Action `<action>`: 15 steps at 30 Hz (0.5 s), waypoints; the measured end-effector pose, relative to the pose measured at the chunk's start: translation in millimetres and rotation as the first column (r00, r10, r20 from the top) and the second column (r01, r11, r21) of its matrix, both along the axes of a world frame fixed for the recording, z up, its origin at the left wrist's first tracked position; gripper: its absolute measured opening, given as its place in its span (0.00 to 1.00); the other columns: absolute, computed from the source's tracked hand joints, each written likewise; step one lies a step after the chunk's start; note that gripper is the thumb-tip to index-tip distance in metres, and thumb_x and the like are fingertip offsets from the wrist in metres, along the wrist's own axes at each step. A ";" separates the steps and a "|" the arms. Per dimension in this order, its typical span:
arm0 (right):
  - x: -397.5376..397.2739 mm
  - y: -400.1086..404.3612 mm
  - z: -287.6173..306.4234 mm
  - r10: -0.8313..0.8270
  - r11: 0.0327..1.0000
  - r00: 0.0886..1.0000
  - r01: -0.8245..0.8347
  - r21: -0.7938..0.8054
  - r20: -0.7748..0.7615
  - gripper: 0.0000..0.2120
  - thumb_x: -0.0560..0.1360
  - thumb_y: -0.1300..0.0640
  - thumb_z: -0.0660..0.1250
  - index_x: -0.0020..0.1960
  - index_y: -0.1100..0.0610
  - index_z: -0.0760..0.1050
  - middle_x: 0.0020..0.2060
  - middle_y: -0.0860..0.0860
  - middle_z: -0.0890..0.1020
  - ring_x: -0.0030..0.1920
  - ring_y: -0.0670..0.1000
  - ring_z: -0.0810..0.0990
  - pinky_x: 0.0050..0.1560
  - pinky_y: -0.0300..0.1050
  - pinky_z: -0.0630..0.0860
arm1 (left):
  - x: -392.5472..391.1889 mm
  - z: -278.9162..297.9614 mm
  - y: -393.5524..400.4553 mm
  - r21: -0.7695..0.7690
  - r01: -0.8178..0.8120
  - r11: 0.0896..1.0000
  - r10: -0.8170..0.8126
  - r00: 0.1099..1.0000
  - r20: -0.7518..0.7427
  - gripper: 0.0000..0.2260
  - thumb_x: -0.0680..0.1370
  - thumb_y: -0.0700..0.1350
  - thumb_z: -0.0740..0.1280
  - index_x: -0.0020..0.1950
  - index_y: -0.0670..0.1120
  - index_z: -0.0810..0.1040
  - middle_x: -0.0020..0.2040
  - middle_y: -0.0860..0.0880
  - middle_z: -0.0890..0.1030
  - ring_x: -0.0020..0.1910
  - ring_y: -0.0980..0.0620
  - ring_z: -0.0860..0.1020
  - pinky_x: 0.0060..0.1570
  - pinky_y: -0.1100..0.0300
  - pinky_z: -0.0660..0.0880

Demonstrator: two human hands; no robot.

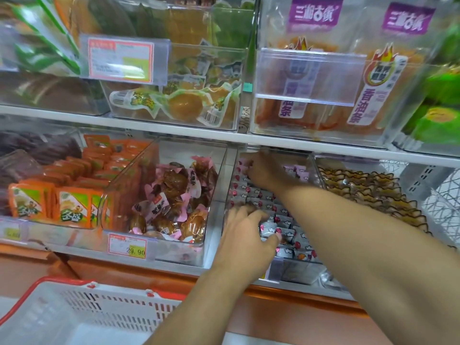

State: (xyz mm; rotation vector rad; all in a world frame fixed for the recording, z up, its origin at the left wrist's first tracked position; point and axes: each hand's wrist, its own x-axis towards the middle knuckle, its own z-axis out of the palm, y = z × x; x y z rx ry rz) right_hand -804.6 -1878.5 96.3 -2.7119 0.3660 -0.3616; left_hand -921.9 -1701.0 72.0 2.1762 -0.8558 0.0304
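A clear plastic bin [296, 268] on the lower shelf holds rows of small grey-and-pink snack packets [256, 195]. My left hand [245, 236] is at the front of the bin, fingers curled round a few of the packets. My right hand [265, 170] reaches deep into the back of the same bin, under the shelf above, and rests on the rear packets. Its fingertips are blurred and partly hidden, so its grip is unclear.
Neighbouring bins hold pink-wrapped brown snacks [171, 200], orange packets [72, 202] and brown-edged packets [368, 192]. The upper shelf [174, 129] carries more clear bins close above my right hand. A white shopping basket with a red rim [99, 307] sits at the lower left.
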 end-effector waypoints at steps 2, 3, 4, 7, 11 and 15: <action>0.1 2.4 -2.4 -0.023 0.999 0.999 0.022 0.041 0.029 0.06 0.79 0.58 0.70 0.51 0.58 0.84 0.58 0.55 0.84 0.59 0.55 0.82 0.62 0.52 0.78 | 0.1 -0.1 0.3 -0.001 0.001 1.000 -0.001 1.000 0.003 0.21 0.78 0.55 0.70 0.68 0.51 0.76 0.67 0.54 0.72 0.70 0.56 0.61 0.67 0.65 0.58; 0.6 2.4 -2.1 -0.040 0.997 0.998 0.037 0.061 0.048 0.04 0.78 0.59 0.70 0.49 0.57 0.84 0.55 0.55 0.85 0.57 0.54 0.83 0.61 0.52 0.79 | 0.1 0.0 0.5 -0.003 0.001 1.000 -0.001 1.000 0.001 0.20 0.78 0.55 0.70 0.68 0.51 0.76 0.67 0.54 0.72 0.70 0.56 0.61 0.68 0.65 0.58; 0.8 2.7 -0.6 -0.062 0.995 0.996 0.057 0.076 0.069 0.05 0.78 0.61 0.69 0.46 0.56 0.84 0.51 0.53 0.86 0.55 0.54 0.83 0.59 0.52 0.79 | -0.1 0.1 0.7 -0.006 0.002 1.000 -0.002 1.000 -0.002 0.20 0.77 0.55 0.70 0.68 0.51 0.77 0.66 0.54 0.72 0.71 0.56 0.61 0.67 0.66 0.58; -2.2 8.1 9.3 -0.140 0.977 0.969 0.101 0.187 0.204 0.07 0.80 0.63 0.64 0.47 0.57 0.80 0.48 0.53 0.83 0.52 0.55 0.81 0.55 0.50 0.77 | -0.7 2.1 1.5 -0.022 0.000 1.000 0.000 1.000 -0.017 0.19 0.77 0.54 0.71 0.67 0.52 0.77 0.63 0.57 0.70 0.69 0.58 0.61 0.61 0.77 0.54; -25.6 20.2 30.0 -0.303 0.882 0.862 0.093 0.462 0.405 0.04 0.82 0.62 0.63 0.50 0.55 0.74 0.52 0.55 0.82 0.50 0.52 0.77 0.54 0.39 0.71 | -1.1 9.8 4.9 -0.078 -0.028 0.997 0.021 0.996 -0.084 0.16 0.77 0.50 0.71 0.65 0.53 0.78 0.65 0.57 0.73 0.68 0.58 0.67 0.66 0.71 0.61; -69.9 23.3 44.8 -0.365 0.768 0.852 0.048 0.639 0.375 0.10 0.75 0.62 0.74 0.50 0.56 0.73 0.48 0.50 0.82 0.49 0.52 0.79 0.49 0.23 0.70 | -6.1 19.0 11.1 -0.200 -0.087 0.976 0.060 0.989 -0.138 0.12 0.78 0.48 0.72 0.61 0.53 0.80 0.56 0.61 0.77 0.52 0.70 0.73 0.49 0.82 0.64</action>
